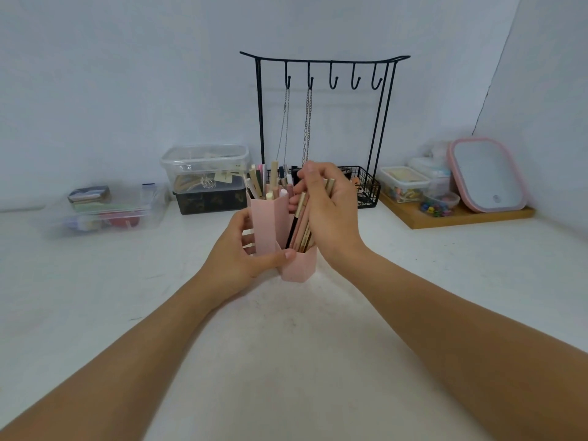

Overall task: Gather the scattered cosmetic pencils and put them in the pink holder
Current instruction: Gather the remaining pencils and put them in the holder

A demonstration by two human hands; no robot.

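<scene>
Pink plastic sits at the centre of my view: the pink holder, a cluster of hexagonal tubes standing on the white table. I count two tubes plainly, a tall one and a shorter one in front; whether more stand behind them I cannot tell. My left hand grasps the holder from its left side, thumb across the front where the two tubes meet, fingers wrapped behind. My right hand is clenched around a bundle of cosmetic pencils, perhaps five or six, gold, pink and one black; the exact count is blurred. Their lower ends are inside the short front tube while the upper ends pass through my fist. The tall tube already holds several more sticks, too crowded to count.

Behind stands one black wire rack with five hooks; two chains hang from the two leftmost. To the left are a clear lidded box stacked on a dark one, and a low clear bin farther left. To the right, a wooden tray carries small containers and one pink-rimmed mirror.

The near table between my forearms is open, as are the stretches on both sides of the holder; the clutter keeps to the back wall.
</scene>
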